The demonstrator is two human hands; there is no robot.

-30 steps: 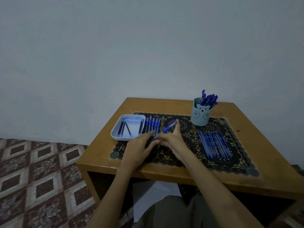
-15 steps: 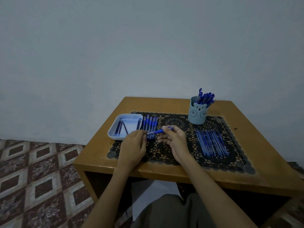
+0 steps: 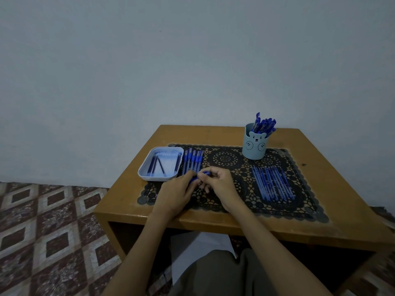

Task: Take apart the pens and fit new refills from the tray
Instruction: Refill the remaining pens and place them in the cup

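Blue plastic shows between the two hands, inside the front edge of the table (image 3: 128, 206): a pen (image 3: 205, 173), held low over the left part of the mat (image 3: 226, 159). The left hand (image 3: 177, 189) curls round its nearer end and the right hand (image 3: 220, 184) pinches the farther end in its fingertips.

This looks like the twisting step on one pen. Whether it is coming apart or going together, and whether a refill sits inside, is hidden. The next move likely calls for a counter-turn of the two ends. A short reach to the tray (image 3: 157, 179) would follow; it sits just beyond the left hand at the mat's left edge and holds a few dark refills (image 3: 155, 165).

A row of pens (image 3: 192, 162) lies just beside the tray's right wall, close behind the knuckles, so room is tight there. Thin blue sticks (image 3: 272, 184) fill the mat's right half, with bare mat open between the two rows. The cup (image 3: 254, 146) stands near the far edge, well apart.
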